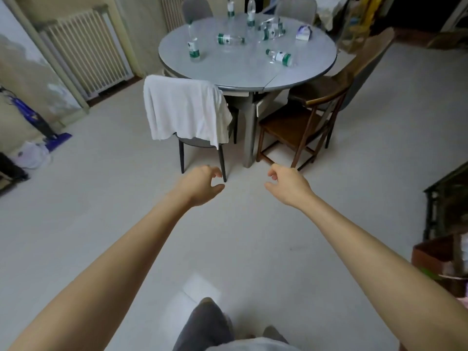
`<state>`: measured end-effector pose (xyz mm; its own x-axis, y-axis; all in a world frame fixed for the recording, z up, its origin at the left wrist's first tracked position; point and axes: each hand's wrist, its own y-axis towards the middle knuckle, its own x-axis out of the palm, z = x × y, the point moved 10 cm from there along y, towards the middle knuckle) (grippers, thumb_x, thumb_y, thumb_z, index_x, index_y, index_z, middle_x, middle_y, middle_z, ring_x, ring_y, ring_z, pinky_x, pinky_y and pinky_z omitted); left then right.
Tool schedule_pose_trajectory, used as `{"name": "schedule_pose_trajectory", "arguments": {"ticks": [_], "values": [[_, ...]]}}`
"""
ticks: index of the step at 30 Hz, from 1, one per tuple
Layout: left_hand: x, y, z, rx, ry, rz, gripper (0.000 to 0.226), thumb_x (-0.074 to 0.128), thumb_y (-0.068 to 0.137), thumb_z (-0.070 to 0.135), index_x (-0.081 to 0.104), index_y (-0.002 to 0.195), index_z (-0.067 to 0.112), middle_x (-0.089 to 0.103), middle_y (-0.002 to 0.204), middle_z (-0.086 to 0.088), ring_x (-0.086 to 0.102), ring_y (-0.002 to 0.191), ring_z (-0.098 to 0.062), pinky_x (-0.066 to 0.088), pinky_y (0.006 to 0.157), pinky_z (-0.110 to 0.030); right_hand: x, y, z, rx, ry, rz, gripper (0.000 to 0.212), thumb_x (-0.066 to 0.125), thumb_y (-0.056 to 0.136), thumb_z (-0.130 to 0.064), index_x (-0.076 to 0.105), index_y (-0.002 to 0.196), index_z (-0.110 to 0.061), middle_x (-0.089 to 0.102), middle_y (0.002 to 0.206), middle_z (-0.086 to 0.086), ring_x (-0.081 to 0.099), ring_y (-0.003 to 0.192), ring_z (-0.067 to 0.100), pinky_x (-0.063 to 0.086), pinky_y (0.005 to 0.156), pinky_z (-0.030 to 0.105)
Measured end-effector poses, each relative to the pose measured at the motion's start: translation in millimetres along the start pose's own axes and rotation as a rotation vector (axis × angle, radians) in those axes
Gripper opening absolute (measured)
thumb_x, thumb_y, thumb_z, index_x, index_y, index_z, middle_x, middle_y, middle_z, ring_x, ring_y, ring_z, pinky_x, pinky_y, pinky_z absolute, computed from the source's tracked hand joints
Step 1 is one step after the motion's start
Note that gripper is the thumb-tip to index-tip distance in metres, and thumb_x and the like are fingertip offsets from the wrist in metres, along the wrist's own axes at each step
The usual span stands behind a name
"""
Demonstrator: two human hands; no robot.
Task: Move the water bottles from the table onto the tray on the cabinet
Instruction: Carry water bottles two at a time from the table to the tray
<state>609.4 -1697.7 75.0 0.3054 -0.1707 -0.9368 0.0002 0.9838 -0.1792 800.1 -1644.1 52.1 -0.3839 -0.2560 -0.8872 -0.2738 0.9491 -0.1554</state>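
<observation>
Several clear water bottles with green labels are on the round grey table (243,72) ahead. One bottle (193,48) stands upright at the left, two more (250,13) stand at the back. One bottle (230,39) lies on its side mid-table, another (279,57) lies nearer the front right, and a cluster (272,29) lies behind it. My left hand (202,184) and my right hand (287,184) are stretched out over the floor, well short of the table, fingers loosely curled and empty. No tray or cabinet is in view.
A grey chair draped with a white cloth (184,110) and a brown wooden chair (304,117) stand between me and the table. A small carton (304,32) sits on the table's right. A radiator (86,54) lines the left wall; boxes (440,259) and dark furniture are at the right.
</observation>
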Motion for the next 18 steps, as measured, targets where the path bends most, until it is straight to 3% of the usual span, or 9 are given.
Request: {"name": "schedule_pose_trajectory", "arguments": {"ticks": [5, 8, 12, 18], "values": [[-7.1, 132.0, -25.7, 0.017, 0.008, -0.019, 0.032, 0.057, 0.091, 0.034, 0.060, 0.119, 0.021, 0.058, 0.129, -0.001, 0.055, 0.117, -0.024, 0.049, 0.092, -0.044, -2.1, 128.1, -2.5, -0.017, -0.029, -0.008, 0.032, 0.056, 0.091, -0.030, 0.055, 0.120, -0.016, 0.061, 0.120, 0.005, 0.058, 0.105, 0.024, 0.049, 0.080, 0.033], [-18.6, 215.5, -32.6, 0.065, 0.029, -0.041, 0.035, 0.057, 0.092, 0.033, 0.058, 0.124, 0.019, 0.054, 0.128, -0.005, 0.055, 0.114, -0.025, 0.049, 0.090, -0.043, -13.0, 201.4, 4.8, 0.026, -0.012, 0.001, 0.029, 0.057, 0.090, -0.030, 0.057, 0.115, -0.016, 0.063, 0.115, 0.005, 0.058, 0.103, 0.025, 0.044, 0.074, 0.029], [-42.2, 322.7, -32.2, 0.127, 0.042, -0.079, 0.037, 0.056, 0.092, 0.033, 0.057, 0.126, 0.019, 0.055, 0.128, -0.004, 0.057, 0.109, -0.025, 0.049, 0.082, -0.038, -43.2, 285.8, 14.6, 0.106, 0.014, 0.021, 0.030, 0.058, 0.092, -0.028, 0.057, 0.118, -0.014, 0.062, 0.120, 0.006, 0.060, 0.105, 0.028, 0.054, 0.080, 0.038], [-51.1, 464.3, -12.0, 0.199, 0.048, -0.123, 0.037, 0.056, 0.092, 0.032, 0.057, 0.127, 0.017, 0.054, 0.133, -0.007, 0.056, 0.115, -0.026, 0.048, 0.090, -0.039, -72.9, 403.5, 46.3, 0.166, 0.030, 0.015, 0.030, 0.058, 0.092, -0.027, 0.056, 0.119, -0.014, 0.062, 0.120, 0.006, 0.062, 0.102, 0.027, 0.055, 0.083, 0.043]]}}
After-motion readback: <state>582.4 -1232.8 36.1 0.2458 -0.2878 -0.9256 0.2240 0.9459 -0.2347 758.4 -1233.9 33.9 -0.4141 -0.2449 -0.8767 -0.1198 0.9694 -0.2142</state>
